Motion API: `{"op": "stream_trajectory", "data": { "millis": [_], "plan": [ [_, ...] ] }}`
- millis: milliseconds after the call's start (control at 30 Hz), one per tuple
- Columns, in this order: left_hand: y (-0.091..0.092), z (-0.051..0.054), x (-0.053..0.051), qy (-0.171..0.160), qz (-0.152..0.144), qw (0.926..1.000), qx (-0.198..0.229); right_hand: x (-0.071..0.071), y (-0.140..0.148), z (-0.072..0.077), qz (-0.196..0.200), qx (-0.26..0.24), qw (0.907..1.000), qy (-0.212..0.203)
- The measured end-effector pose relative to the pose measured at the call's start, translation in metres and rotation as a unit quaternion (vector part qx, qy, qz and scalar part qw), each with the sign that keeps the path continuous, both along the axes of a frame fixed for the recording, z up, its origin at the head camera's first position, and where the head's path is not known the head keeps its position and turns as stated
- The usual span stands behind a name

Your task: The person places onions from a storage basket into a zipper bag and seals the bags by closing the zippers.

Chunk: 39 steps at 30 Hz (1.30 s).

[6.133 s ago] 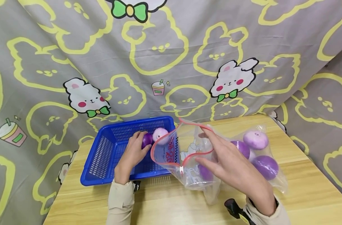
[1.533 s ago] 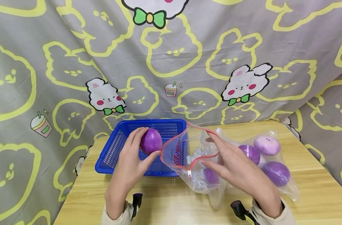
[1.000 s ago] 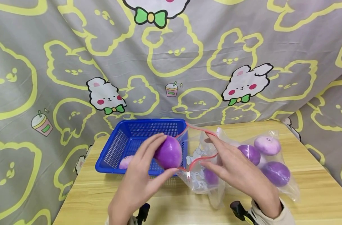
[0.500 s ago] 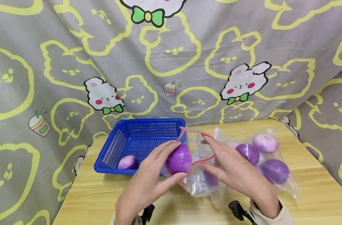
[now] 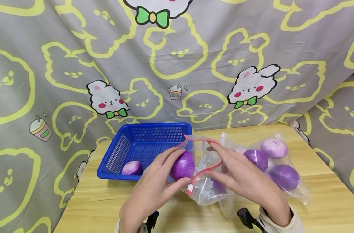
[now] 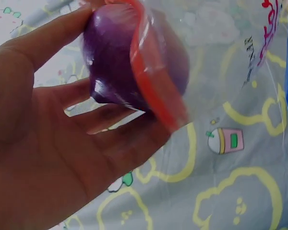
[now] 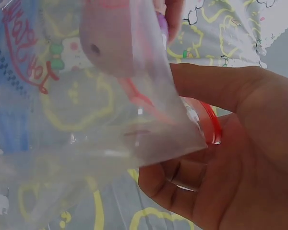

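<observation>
My left hand (image 5: 157, 184) grips a purple onion (image 5: 183, 165) at the mouth of a clear zip bag (image 5: 207, 194) with a red seal. In the left wrist view the onion (image 6: 110, 52) sits partly behind the bag's red strip (image 6: 153, 79), the thumb on one side and fingers underneath. My right hand (image 5: 244, 176) holds the bag's far side, index finger and thumb spread along the rim. Through the film in the right wrist view the onion (image 7: 105, 43) shows blurred. Another purple onion (image 5: 219, 187) lies inside the bag, partly hidden by the right thumb.
A blue plastic basket (image 5: 107, 176) stands at the left with one pale purple onion (image 5: 131, 168) in its near corner. At right lies another clear bag (image 5: 302, 195) holding several onions (image 5: 285, 177). A patterned curtain (image 5: 191, 64) hangs behind the wooden table (image 5: 86, 200).
My left hand has lifted the purple onion out of the basket and carried it right, into the bag's mouth. The bag's near rim has shifted; the right hand has hardly moved.
</observation>
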<state>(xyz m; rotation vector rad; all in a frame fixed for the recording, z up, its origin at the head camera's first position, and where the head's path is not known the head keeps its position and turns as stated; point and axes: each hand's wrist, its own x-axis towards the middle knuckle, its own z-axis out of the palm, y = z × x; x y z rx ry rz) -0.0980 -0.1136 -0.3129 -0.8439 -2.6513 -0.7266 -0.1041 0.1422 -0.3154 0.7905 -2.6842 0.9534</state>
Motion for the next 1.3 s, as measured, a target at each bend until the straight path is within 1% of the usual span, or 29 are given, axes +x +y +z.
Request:
{"op": "stream_trajectory", "data": {
  "millis": [67, 167, 233, 300, 400, 467, 667, 867, 1000, 1100, 1167, 1300],
  "plan": [
    [0.000, 0.000, 0.002, -0.005, 0.023, 0.9996, -0.016, 0.000, -0.001, 0.000, 0.003, 0.003, 1.0000, 0.007],
    [0.002, -0.002, 0.003, -0.008, 0.046, 0.9979, -0.045, 0.000, -0.001, 0.000, 0.007, 0.010, 0.9998, 0.016],
    [0.003, -0.003, 0.004, -0.008, 0.050, 0.9970, -0.058, -0.001, -0.001, 0.000, 0.008, 0.014, 0.9996, 0.021],
    [0.004, -0.004, 0.004, -0.004, 0.053, 0.9963, -0.067, -0.001, -0.002, 0.000, 0.005, 0.013, 0.9997, 0.018],
    [0.005, -0.004, 0.005, -0.001, 0.057, 0.9959, -0.070, -0.001, 0.000, 0.000, -0.004, 0.013, 0.9998, 0.015],
    [0.004, -0.003, 0.006, 0.000, 0.055, 0.9962, -0.068, -0.001, 0.001, 0.001, -0.008, 0.014, 0.9998, 0.012],
    [0.005, -0.002, 0.009, 0.003, 0.027, 0.9975, -0.065, 0.000, 0.002, 0.001, 0.000, 0.010, 0.9999, 0.006],
    [0.004, -0.002, 0.008, -0.006, 0.024, 0.9977, -0.063, 0.000, 0.002, 0.002, 0.000, 0.006, 1.0000, 0.005],
    [0.004, -0.001, 0.007, -0.001, 0.018, 0.9978, -0.064, -0.001, 0.004, 0.002, -0.006, 0.004, 0.9999, 0.009],
    [0.003, -0.001, 0.006, 0.013, 0.009, 0.9984, -0.054, -0.001, 0.005, 0.002, -0.014, 0.003, 0.9998, 0.014],
    [0.001, -0.001, 0.003, 0.022, 0.006, 0.9990, -0.039, -0.001, 0.007, 0.003, -0.019, -0.001, 0.9997, 0.014],
    [-0.004, -0.002, -0.003, 0.026, 0.015, 0.9995, -0.012, -0.001, 0.009, 0.004, -0.025, -0.004, 0.9997, 0.005]
  ]
}}
